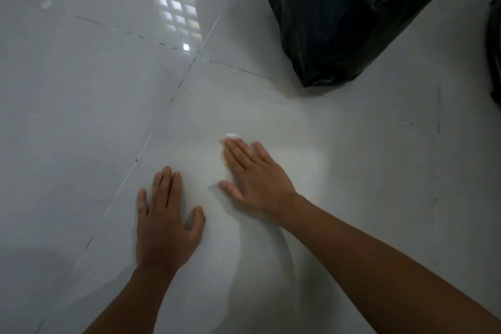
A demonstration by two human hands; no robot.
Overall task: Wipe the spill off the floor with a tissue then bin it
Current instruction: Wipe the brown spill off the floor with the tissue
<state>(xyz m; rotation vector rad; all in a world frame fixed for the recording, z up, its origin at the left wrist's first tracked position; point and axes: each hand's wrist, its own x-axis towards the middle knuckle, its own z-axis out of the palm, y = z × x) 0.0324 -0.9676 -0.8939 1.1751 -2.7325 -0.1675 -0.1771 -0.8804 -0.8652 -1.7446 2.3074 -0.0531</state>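
Observation:
My right hand (256, 176) lies flat on the white tiled floor (81, 116), pressing down on a white tissue (231, 135). Only the tissue's far edge shows past my fingertips, and a faint yellowish stain sits along its left side under my fingers. My left hand (164, 218) rests palm-down on the floor to the left, fingers apart, with nothing under it. The picture is slightly blurred around both hands.
A black bin bag (344, 16) stands on the floor at the upper right, beyond my right hand. Another dark object (496, 57) shows at the right edge. Tile joints cross the floor at the centre, and a window reflection shines at the upper left.

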